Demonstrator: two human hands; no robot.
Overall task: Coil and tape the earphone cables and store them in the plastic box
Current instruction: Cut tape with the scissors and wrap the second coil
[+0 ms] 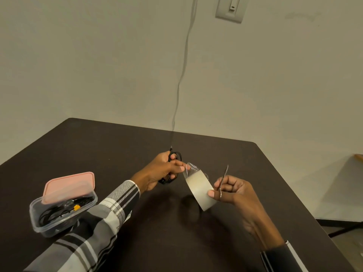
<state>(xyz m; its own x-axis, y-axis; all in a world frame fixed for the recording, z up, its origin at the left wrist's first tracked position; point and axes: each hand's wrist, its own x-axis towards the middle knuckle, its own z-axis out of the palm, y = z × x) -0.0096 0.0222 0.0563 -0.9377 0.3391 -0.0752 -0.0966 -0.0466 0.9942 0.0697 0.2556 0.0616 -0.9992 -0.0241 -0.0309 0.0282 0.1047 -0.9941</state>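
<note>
My left hand (pixel 163 169) grips a coiled black earphone cable (pixel 175 155) above the dark table (pixel 98 146), its plug sticking up. The same hand's thumb and forefinger pinch the free end of clear tape (pixel 189 167) pulled from a wide tape roll (pixel 200 190). My right hand (pixel 233 190) holds that roll with the thumb pressed on its side, and small metal scissors (pixel 224 178) are also in this hand, blades pointing up. A clear plastic box (pixel 35 218) at the left holds several coiled black cables.
A pink lid (pixel 68 186) leans on the far edge of the plastic box. A thin grey cord (pixel 183 75) hangs down the wall behind the table. The table's right edge drops off beside my right forearm.
</note>
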